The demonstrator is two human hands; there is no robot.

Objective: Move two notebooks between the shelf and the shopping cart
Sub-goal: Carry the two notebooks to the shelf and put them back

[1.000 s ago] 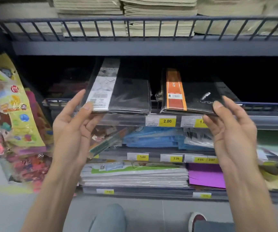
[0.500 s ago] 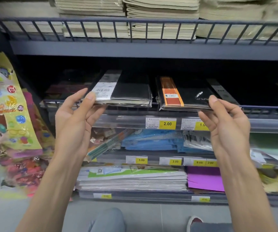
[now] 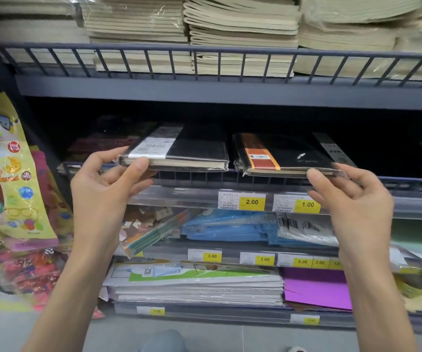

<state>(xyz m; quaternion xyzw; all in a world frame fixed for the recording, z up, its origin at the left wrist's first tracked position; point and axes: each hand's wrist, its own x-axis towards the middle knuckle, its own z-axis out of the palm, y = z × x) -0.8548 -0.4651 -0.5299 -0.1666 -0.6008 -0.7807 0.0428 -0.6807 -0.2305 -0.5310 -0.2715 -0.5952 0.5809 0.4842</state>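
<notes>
**Above the shelf rail, two notebooks are pinched**

Nearest, the left hand point(image 3: 103, 189) is closed on a white-banded notebook point(image 3: 179, 151), the right hand point(image 3: 352, 196) on an orange-banded notebook point(image 3: 281, 156). Beyond both hands, the rail point(image 3: 408, 180) could be caught; the slick wrap may slip.

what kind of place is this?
Most likely a stationery aisle in a shop: yellow price tags along the shelf rail, stacked paper pads above, and shrink-wrapped notebooks held at the shelf.
</notes>
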